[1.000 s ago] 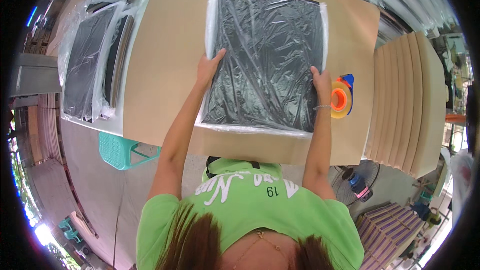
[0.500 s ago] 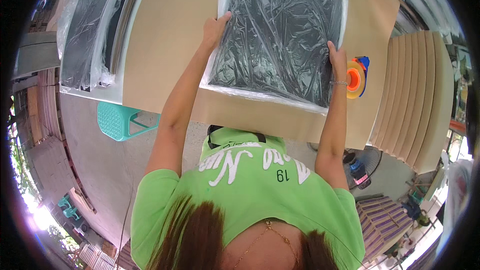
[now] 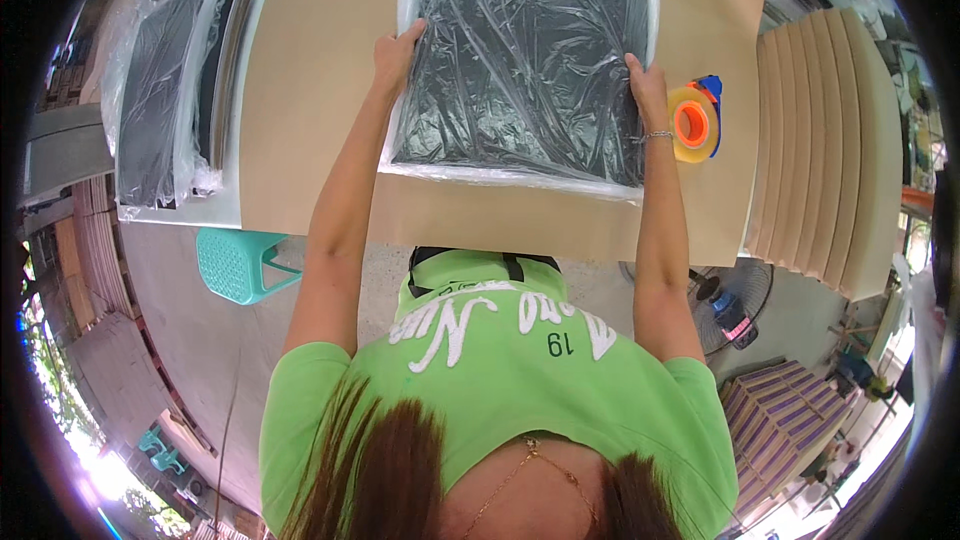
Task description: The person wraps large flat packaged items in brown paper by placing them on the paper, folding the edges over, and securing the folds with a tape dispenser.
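Observation:
A dark flat rectangular panel [image 3: 530,70], wrapped in crinkled clear plastic film with whitish edges, lies on a sheet of brown cardboard [image 3: 310,140]. My left hand [image 3: 397,52] grips its left edge, thumb on top and the other fingers mostly hidden at the side. Slightly nearer to me, my right hand [image 3: 648,88] holds the right edge in the same way. Just right of that wrist, a tape dispenser [image 3: 693,123] with a yellowish roll, an orange hub and a blue frame rests on the cardboard.
More film-wrapped dark panels [image 3: 165,100] lie at the table's left end. Several thick brown boards [image 3: 820,140] stand stacked at the right. Below the table are a green plastic stool [image 3: 235,265] at left and a fan [image 3: 730,315] at right.
The whole view has turned slightly, so table, panel and tape dispenser sit further left and higher on the right side. Both hands keep their hold on the panel's edges.

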